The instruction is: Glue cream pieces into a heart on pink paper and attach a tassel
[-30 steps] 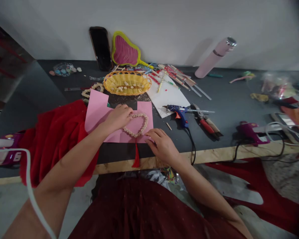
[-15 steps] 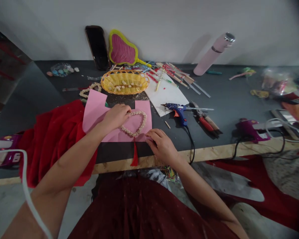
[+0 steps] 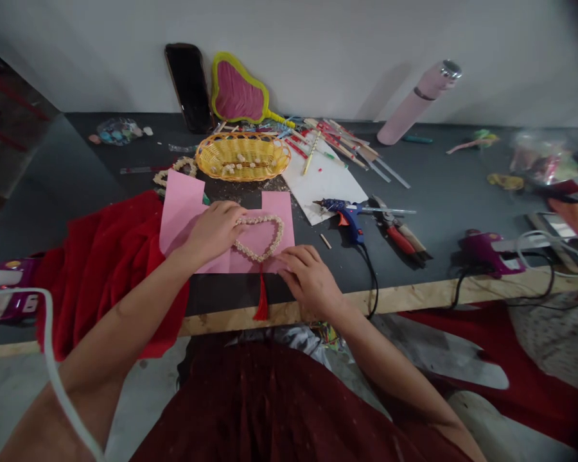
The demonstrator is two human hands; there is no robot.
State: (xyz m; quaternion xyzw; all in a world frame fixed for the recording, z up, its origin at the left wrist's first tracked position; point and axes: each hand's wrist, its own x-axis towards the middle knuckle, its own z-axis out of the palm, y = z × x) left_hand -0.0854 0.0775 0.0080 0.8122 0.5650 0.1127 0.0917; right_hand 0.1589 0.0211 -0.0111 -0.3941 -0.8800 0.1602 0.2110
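Note:
A heart-shaped ring of small pale beads (image 3: 280,239) lies on pink paper (image 3: 180,208) near the table's front edge. From its lower tip a red tassel (image 3: 261,296) hangs toward the edge. My left hand (image 3: 216,228) rests on the paper with its fingertips at the ring's upper left side, fingers close together. At the lower right corner of the paper, my right hand (image 3: 308,273) pinches the paper's edge between thumb and fingers, close to the ring's right side.
Behind the paper stands a yellow basket (image 3: 207,160) with small pale pieces. A blue glue gun (image 3: 349,221) and red-handled pliers (image 3: 399,239) lie to the right. Red cloth (image 3: 110,256) is at left; a pink bottle (image 3: 409,115) leans against the wall.
My left hand has slid slightly left, showing more of the ring's upper left part. My right hand has shifted a little left and up.

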